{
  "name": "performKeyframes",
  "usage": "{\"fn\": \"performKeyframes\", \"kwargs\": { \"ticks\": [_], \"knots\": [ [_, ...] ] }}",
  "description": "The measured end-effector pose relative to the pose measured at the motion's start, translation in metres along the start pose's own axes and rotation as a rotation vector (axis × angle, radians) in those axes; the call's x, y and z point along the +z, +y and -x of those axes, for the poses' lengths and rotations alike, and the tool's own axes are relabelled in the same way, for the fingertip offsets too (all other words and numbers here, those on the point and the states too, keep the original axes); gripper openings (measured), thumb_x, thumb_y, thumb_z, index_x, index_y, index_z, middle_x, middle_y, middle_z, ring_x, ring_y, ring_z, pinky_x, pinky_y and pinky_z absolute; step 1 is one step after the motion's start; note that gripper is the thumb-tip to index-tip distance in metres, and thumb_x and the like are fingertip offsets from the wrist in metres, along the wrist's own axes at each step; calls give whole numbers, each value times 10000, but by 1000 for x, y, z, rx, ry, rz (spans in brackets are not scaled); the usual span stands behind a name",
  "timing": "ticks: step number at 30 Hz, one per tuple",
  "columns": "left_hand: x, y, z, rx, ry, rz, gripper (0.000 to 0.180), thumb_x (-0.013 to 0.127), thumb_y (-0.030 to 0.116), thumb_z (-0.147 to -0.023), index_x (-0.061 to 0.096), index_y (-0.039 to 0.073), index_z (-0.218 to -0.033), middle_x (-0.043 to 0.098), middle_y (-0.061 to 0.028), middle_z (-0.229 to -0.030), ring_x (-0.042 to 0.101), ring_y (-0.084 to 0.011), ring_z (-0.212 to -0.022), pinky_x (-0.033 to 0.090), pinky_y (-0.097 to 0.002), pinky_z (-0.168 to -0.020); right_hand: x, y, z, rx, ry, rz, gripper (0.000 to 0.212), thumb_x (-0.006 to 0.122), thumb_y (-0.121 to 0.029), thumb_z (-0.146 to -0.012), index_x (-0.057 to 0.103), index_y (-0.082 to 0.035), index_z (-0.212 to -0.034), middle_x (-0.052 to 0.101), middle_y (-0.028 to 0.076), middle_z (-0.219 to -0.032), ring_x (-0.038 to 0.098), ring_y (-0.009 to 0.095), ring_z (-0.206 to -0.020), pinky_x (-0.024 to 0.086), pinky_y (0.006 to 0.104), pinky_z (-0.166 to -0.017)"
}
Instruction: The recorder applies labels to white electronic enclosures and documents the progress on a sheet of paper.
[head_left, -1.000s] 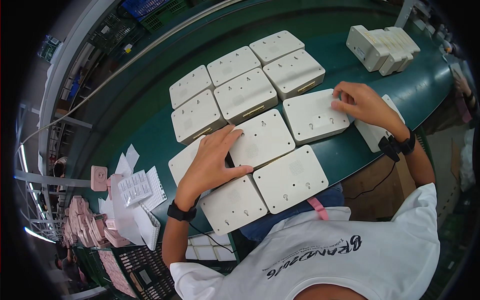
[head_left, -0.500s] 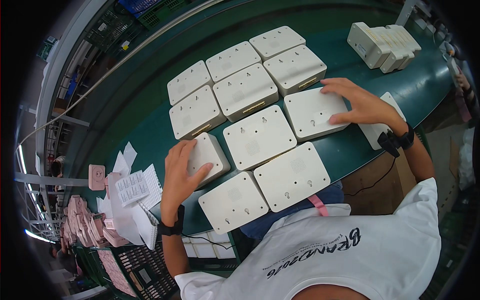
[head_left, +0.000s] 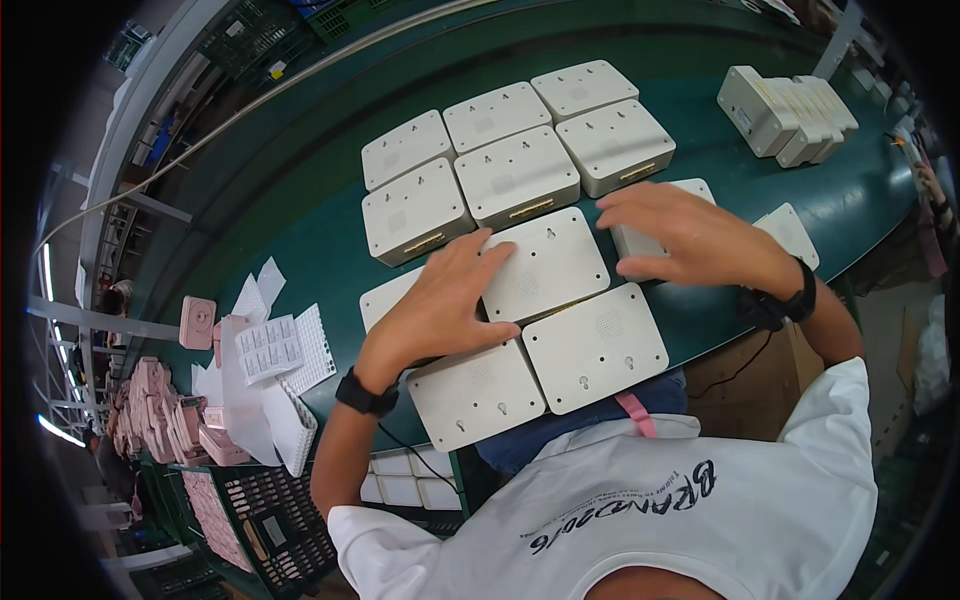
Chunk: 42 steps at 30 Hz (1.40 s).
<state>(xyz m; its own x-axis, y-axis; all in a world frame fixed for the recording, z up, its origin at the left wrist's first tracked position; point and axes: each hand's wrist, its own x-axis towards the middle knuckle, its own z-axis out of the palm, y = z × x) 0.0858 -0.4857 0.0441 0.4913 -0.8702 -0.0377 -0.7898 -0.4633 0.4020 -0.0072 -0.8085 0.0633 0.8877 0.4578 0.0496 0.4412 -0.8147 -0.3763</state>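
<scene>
White rectangular plastic housings with keyhole slots, corner holes and small dotted grilles lie on the green table. My left hand (head_left: 437, 303), thumb and fingers spread, is over the left edge of the middle housing (head_left: 548, 265); whether it touches is unclear. Partly beneath that hand lies the left housing (head_left: 385, 296). My right hand (head_left: 690, 240) has its fingers apart, just right of the middle housing, and covers much of the right housing (head_left: 698, 190). Two flat housings, a near left one (head_left: 475, 398) and a near right one (head_left: 597, 350), lie closest to me.
Behind are two rows of thicker housings (head_left: 515, 175). More housings (head_left: 785, 115) stand on edge at the far right. A white panel (head_left: 790, 235) lies by my right wrist. Papers (head_left: 270, 345) and pink parts (head_left: 150, 410) are at left, above a dark crate (head_left: 285, 525).
My left hand has moved right, from the left housing to the middle one. My right hand has drawn left, off the right housing's top toward the middle one. The view has shifted slightly.
</scene>
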Motion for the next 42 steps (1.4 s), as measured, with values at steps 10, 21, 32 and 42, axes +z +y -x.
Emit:
{"fn": "performKeyframes", "kwargs": {
  "ticks": [10,21,32,42],
  "knots": [
    [-23,23,-21,21,-19,-87,779,781,265,-640,475,56,-1324,427,-232,-1390,414,-421,-1290,387,-441,-1055,16,-9,-46,-44,28,-130,603,707,-321,-872,491,-28,-1353,491,207,-1396,453,342,-1310,408,392,-1059],
    [-70,43,4,499,304,-848,663,709,65,-713,455,45,-1324,460,-206,-1356,429,-400,-1281,399,-448,-1048,-33,-38,-97,-214,9,-464,884,800,-289,-728,347,-47,-1448,513,178,-1351,548,296,-1213,451,360,-1004],
    [-13,-12,-6,-97,187,803,683,743,171,-842,404,19,-1415,570,-145,-1309,534,-235,-1232,416,-372,-1046,20,-46,-81,260,492,-1318,660,763,-253,-820,425,-51,-1349,586,99,-1188,591,176,-1089,495,335,-916],
    [-9,-26,-19,-169,99,954,675,775,274,-821,491,32,-1383,627,-92,-1203,584,-192,-1100,438,-293,-974,47,-30,-49,430,492,-1432,549,750,-251,-854,486,8,-1260,603,94,-1125,591,153,-1063,475,297,-916]
  ]
}}
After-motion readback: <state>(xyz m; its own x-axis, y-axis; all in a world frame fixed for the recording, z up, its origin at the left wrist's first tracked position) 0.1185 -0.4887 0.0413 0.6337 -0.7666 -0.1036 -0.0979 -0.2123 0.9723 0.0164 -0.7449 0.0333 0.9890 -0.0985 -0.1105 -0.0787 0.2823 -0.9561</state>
